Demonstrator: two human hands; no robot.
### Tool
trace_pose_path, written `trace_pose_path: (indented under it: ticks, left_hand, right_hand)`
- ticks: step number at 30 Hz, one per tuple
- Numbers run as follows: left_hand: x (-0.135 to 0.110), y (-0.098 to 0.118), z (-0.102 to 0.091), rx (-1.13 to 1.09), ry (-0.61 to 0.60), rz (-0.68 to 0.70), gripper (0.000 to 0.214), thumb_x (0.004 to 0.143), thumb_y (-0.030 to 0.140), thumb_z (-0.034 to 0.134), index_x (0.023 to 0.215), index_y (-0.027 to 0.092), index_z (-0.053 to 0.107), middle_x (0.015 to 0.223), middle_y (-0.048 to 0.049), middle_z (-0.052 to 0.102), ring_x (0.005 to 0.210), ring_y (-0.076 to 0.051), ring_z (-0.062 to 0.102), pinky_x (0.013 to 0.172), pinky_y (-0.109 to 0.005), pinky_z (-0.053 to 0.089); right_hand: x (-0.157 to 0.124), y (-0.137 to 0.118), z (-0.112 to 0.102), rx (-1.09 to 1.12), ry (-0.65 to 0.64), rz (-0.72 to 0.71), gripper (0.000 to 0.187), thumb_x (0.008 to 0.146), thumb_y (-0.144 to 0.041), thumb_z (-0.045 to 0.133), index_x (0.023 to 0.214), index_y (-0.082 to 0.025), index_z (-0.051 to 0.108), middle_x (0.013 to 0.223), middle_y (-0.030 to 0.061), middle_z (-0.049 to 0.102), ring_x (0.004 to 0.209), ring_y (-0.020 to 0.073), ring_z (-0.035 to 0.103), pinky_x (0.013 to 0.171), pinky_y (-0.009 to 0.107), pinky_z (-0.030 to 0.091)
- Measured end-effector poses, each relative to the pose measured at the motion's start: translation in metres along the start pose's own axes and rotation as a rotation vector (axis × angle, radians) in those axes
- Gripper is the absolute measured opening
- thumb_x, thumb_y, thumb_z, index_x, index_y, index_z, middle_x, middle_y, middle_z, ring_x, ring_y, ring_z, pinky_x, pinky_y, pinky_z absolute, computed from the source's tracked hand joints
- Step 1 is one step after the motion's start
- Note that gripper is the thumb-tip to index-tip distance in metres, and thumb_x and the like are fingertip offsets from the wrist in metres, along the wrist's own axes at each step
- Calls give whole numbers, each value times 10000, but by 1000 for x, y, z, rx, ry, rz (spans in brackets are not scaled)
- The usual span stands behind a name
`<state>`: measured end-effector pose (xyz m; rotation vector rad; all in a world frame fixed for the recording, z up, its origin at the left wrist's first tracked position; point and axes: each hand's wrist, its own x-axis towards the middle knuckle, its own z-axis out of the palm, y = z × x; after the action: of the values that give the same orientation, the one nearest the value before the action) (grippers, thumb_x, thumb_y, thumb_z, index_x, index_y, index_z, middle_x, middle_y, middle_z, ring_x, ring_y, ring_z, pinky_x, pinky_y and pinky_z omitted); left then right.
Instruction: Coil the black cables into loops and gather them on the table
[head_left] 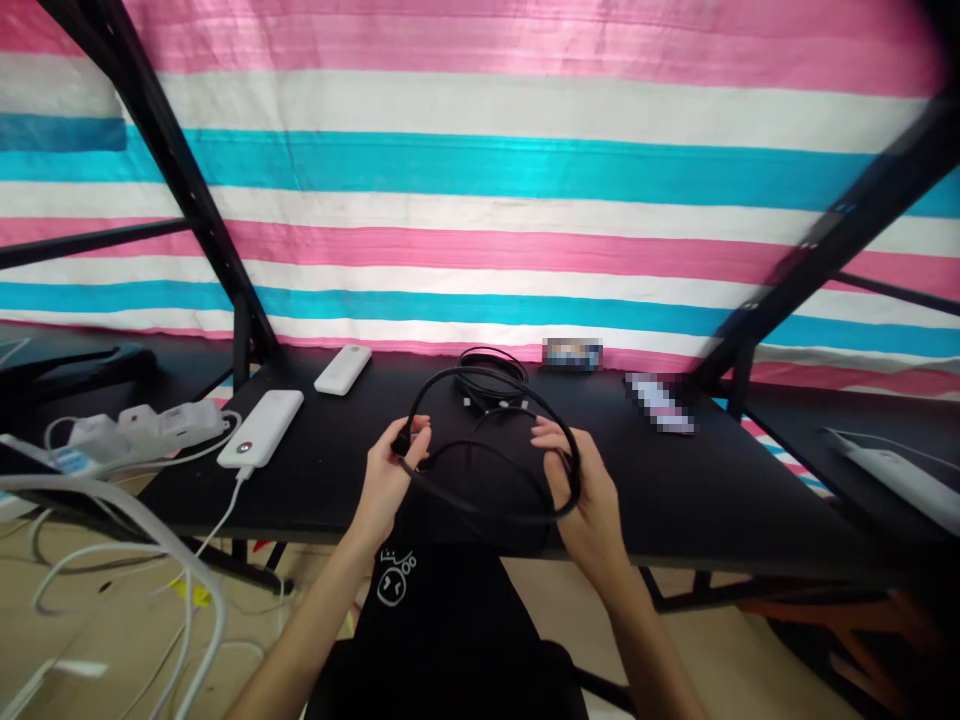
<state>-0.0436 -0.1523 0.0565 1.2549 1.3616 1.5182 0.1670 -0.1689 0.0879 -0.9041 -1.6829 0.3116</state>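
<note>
A thick black cable [480, 512] hangs in a wide loop between my two hands, above the front of the black table. My left hand [391, 465] is closed on the loop's left side, at a dark thicker piece that looks like a plug. On the right side, my right hand [581, 485] has its thumb and fingers around the same cable. Part of the cable droops inside the loop toward the tabletop. Just behind lies a coiled thin black cable [491, 372] with small light-coloured connector ends.
Two white power banks [262, 428] lie at left on the black table [720, 490]; the nearer has a white cable plugged in. A white power strip [161, 428] with chargers stands further left. Blurred-out items [572, 354] lie at the back right. Black metal struts [787, 280] flank the table.
</note>
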Motion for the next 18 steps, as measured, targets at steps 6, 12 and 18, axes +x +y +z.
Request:
trace_pose_path:
  ticks: [6, 12, 18]
  left_hand:
    - [18, -28, -16, 266, -5, 81, 220, 745, 409, 639, 734, 192, 673, 818, -44, 636, 818, -205, 578, 834, -332, 428]
    - [16, -59, -19, 396, -58, 39, 242, 704, 392, 669, 866, 213, 688, 920, -64, 606, 829, -228, 586, 833, -363, 431]
    - [17, -66, -8, 461, -100, -51, 417, 652, 353, 715, 1042, 225, 643, 849, -61, 629, 949, -294, 567, 940, -452, 361]
  right_hand:
    - [-24, 51, 15, 3, -103, 280, 156, 871, -288, 545, 1003, -231, 605, 1044, 76, 576, 1061, 231, 560, 964, 429, 433]
    - [-47, 74, 23, 4, -158, 499, 456, 754, -323, 648, 1185, -196, 567, 1133, 119, 574, 1036, 263, 587, 823, 430, 528]
    - [-55, 92, 28, 146, -154, 713, 603, 686, -352, 682, 1246, -192, 524, 1068, 116, 644, 924, 253, 652, 683, 389, 582]
